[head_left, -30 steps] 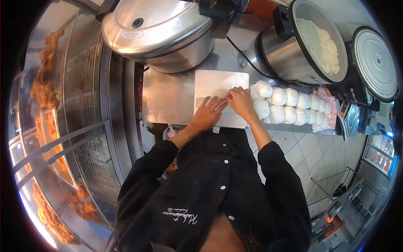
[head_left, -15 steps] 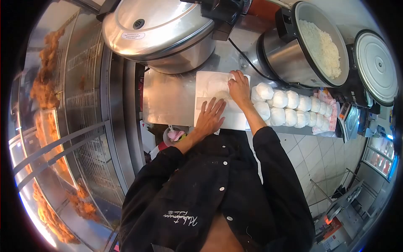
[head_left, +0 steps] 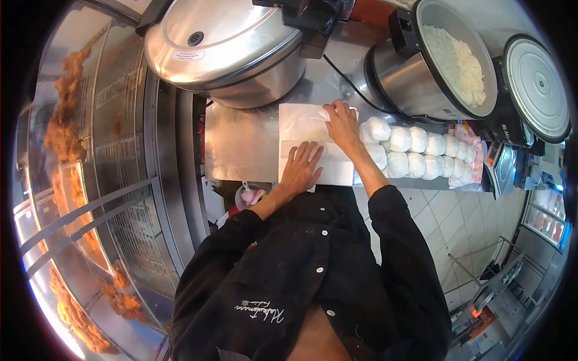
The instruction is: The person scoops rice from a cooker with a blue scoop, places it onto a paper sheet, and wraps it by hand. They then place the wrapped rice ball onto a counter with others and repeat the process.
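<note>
A stack of white wrapping paper (head_left: 299,123) lies on the steel counter in front of me, with a strip folded across its middle. My left hand (head_left: 303,169) rests flat on the lower half of the paper, fingers spread. At the upper right edge, my right hand (head_left: 343,124) has its fingers curled in and pinches the top sheet. Just right of the stack stand two rows of white paper-wrapped balls (head_left: 398,139), the closest ones near my right wrist.
A large closed steel cooker (head_left: 235,54) stands at the back left. An open rice cooker (head_left: 397,75) with white rice (head_left: 460,69) is at the back right, its lid (head_left: 536,87) beside it. Fried food (head_left: 65,126) sits behind glass on the left. A scale (head_left: 504,171) stands at the counter's right end.
My right hand has shifted slightly at the paper's upper right edge. The pale round shape seen under the sheet between my hands no longer shows. My left hand stays in place.
</note>
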`<action>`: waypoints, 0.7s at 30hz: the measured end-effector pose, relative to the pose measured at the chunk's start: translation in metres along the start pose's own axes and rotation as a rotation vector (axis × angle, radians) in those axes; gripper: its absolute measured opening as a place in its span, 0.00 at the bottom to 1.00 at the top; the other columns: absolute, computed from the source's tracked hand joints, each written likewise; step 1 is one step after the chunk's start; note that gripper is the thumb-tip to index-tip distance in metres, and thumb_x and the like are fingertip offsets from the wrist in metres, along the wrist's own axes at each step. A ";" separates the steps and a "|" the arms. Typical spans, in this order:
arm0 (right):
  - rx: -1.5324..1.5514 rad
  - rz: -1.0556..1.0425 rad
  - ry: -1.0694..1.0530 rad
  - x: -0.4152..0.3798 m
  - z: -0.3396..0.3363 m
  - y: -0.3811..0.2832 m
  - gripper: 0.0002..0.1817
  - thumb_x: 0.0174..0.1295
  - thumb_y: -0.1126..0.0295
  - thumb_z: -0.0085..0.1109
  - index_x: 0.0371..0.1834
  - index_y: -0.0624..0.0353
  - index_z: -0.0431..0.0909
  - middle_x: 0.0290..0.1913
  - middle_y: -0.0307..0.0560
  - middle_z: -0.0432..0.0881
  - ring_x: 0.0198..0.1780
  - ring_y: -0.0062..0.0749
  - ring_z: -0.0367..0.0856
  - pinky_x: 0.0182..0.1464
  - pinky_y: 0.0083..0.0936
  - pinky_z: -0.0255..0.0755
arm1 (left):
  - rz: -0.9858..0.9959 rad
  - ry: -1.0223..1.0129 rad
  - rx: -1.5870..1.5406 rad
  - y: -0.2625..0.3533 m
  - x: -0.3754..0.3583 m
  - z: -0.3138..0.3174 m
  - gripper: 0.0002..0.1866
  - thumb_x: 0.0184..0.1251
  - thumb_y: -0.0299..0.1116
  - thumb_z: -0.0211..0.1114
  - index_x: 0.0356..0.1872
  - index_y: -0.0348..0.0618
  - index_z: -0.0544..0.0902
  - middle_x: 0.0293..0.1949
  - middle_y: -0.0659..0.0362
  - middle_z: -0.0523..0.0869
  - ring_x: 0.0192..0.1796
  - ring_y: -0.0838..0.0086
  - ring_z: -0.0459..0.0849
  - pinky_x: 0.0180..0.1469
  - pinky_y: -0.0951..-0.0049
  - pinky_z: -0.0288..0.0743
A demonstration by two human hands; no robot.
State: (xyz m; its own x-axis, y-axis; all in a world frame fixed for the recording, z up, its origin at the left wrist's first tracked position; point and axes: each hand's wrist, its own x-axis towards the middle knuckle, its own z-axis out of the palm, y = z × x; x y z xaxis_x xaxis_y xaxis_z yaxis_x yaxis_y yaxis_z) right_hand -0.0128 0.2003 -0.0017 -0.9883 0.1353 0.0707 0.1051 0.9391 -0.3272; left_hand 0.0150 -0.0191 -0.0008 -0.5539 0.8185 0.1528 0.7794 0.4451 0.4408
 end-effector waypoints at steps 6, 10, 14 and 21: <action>0.011 0.116 -0.002 -0.007 0.000 -0.002 0.23 0.56 0.71 0.74 0.56 0.51 0.82 0.47 0.44 0.85 0.54 0.41 0.80 0.59 0.45 0.66 | -0.005 0.024 -0.028 -0.001 0.002 -0.004 0.34 0.63 0.39 0.73 0.71 0.45 0.76 0.61 0.52 0.76 0.66 0.54 0.72 0.68 0.49 0.64; -0.005 0.002 -0.081 -0.027 -0.026 -0.016 0.11 0.60 0.71 0.71 0.46 0.51 0.87 0.46 0.42 0.86 0.52 0.40 0.80 0.58 0.43 0.65 | -0.001 0.054 -0.037 -0.006 0.002 -0.002 0.33 0.62 0.38 0.74 0.70 0.49 0.78 0.60 0.55 0.77 0.65 0.55 0.74 0.66 0.49 0.65; 0.101 -0.110 0.077 -0.054 -0.022 -0.022 0.10 0.62 0.72 0.67 0.46 0.50 0.88 0.41 0.40 0.81 0.48 0.38 0.79 0.56 0.40 0.65 | 0.017 0.090 -0.061 -0.015 0.004 -0.002 0.30 0.62 0.35 0.73 0.67 0.48 0.79 0.57 0.56 0.78 0.64 0.56 0.74 0.66 0.50 0.66; 0.121 -0.106 0.096 -0.075 -0.014 -0.023 0.15 0.60 0.74 0.67 0.50 0.48 0.89 0.38 0.38 0.76 0.46 0.37 0.76 0.53 0.38 0.67 | -0.295 0.393 -0.387 -0.071 0.048 -0.005 0.30 0.56 0.21 0.69 0.64 0.46 0.80 0.52 0.53 0.82 0.58 0.59 0.80 0.61 0.56 0.72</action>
State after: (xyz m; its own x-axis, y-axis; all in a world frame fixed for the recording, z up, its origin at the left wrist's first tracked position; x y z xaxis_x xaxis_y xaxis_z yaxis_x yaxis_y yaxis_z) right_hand 0.0600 0.1728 0.0141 -0.9775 0.0724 0.1981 -0.0189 0.9054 -0.4241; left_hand -0.0686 -0.0128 -0.0203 -0.8533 0.4533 0.2576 0.4554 0.4075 0.7916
